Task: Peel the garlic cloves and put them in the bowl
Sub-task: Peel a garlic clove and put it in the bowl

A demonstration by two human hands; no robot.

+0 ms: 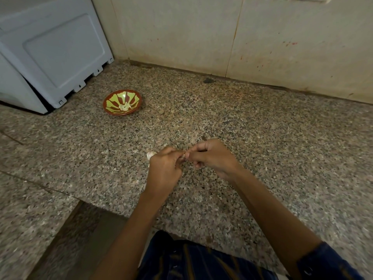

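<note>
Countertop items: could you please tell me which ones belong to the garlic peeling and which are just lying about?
Part of the job:
- bowl with peeled cloves
- clove pinched between left hand and right hand
- garlic beside the left hand

Just lying about:
- white appliance
- dark speck by the wall

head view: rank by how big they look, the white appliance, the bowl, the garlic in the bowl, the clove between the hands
1. white appliance, by far the largest
2. bowl
3. garlic in the bowl, a small pale pile
4. clove, mostly hidden by the left hand and right hand, so its rank against the pile is unsure
</note>
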